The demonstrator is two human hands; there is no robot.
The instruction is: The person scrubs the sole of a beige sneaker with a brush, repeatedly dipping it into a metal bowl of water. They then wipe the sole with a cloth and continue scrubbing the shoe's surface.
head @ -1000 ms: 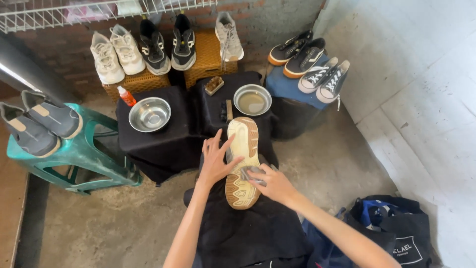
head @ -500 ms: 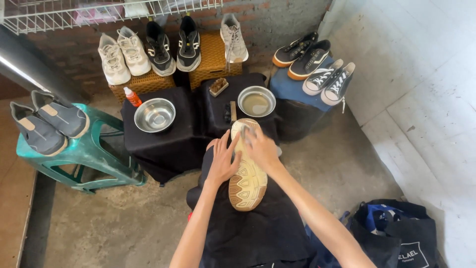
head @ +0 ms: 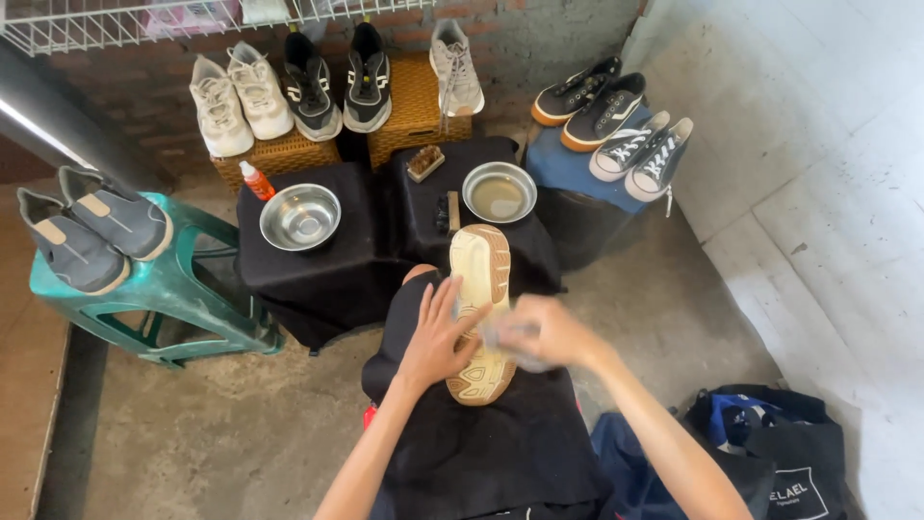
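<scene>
A tan shoe lies sole-up on the black cloth over my lap, toe pointing away from me. My left hand rests on the left side of the sole near the heel, fingers spread, holding the shoe still. My right hand is blurred with motion at the right side of the sole. It is closed on a small pale cloth that presses on the sole.
Black-draped stands ahead carry an empty steel bowl, a bowl of murky water, an orange bottle and two brushes. Several shoes line wicker boxes and a blue box behind. A teal stool holds grey shoes. A dark bag lies bottom right.
My right hand has come back from the toe end to the middle of the sole. My left hand has shifted down toward the heel side.
</scene>
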